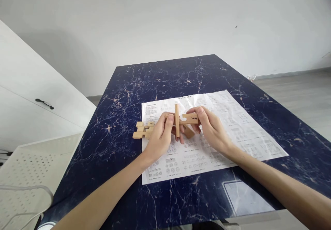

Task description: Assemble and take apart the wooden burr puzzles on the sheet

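Observation:
Above a printed paper sheet [160,175], both hands hold wooden puzzle pieces. My left hand [164,128] is closed round an upright flat wooden piece [177,119], its thumb on the near side. My right hand [209,126] pinches the right end of a notched wooden piece [190,118] with a dark mark on its face. That notched piece meets the upright one; whether they interlock, I cannot tell. Another wooden piece [189,132] shows below them, partly hidden by the fingers. Left of my left hand, a small group of notched wooden pieces [142,130] lies partly on the sheet.
The sheet, covered in small diagrams, lies on a dark blue marble-pattern table [124,95]. A pale rectangular object [245,197] is at the near right edge. White cabinet doors [38,82] and a perforated white chair [33,164] stand on the left. A wall rises behind the table.

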Demonstrator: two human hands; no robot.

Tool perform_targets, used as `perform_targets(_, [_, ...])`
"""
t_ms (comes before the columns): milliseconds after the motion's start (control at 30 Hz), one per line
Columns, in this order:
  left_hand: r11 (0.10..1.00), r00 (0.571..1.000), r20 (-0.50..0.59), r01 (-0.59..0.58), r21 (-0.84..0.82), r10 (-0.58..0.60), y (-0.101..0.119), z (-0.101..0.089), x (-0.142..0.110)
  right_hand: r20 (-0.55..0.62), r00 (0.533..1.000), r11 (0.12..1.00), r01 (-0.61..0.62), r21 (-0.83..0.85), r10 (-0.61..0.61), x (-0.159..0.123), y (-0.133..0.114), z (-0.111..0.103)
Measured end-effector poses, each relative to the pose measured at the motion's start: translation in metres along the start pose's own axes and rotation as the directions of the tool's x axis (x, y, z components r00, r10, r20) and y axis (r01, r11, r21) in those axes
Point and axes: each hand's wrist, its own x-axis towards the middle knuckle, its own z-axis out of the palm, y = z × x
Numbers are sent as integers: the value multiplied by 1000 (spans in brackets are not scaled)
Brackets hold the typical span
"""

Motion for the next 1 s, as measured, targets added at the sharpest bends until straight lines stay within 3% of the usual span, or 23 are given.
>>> perform_targets(200, [1000, 992, -123, 10, 5, -9, -3, -5, 2, 16, 1000, 966, -4, -258, 8, 3, 6, 0])
perform_targets(300, [995, 992, -119, 16, -94, -27, -7, -7, 4, 66, 997, 896, 66, -440, -41, 3, 11, 3])
perform_targets(400, [982, 994, -104, 22, -185, -42, -9, -8, 5, 112, 992, 848, 101, -519, -50, 2, 14, 5])
perform_targets(567, [973, 994, -79, 54, -226, -73, -7, -8, 5, 177, 984, 835, 114, -538, -20, 3, 13, 5])
perform_targets(833, [956, 996, -48, 62, -285, -79, -8, -11, 5, 232, 964, 835, 235, -498, -132, 4, 14, 5])
perform_targets(900, [952, 995, -52, 70, -297, -89, -8, -12, 5, 193, 973, 872, 201, -446, -126, 4, 12, 4])
perform_targets(1000, [941, 994, -41, 83, -328, -102, -6, -12, 6, 102, 995, 936, 54, -348, -19, 5, 7, -1])
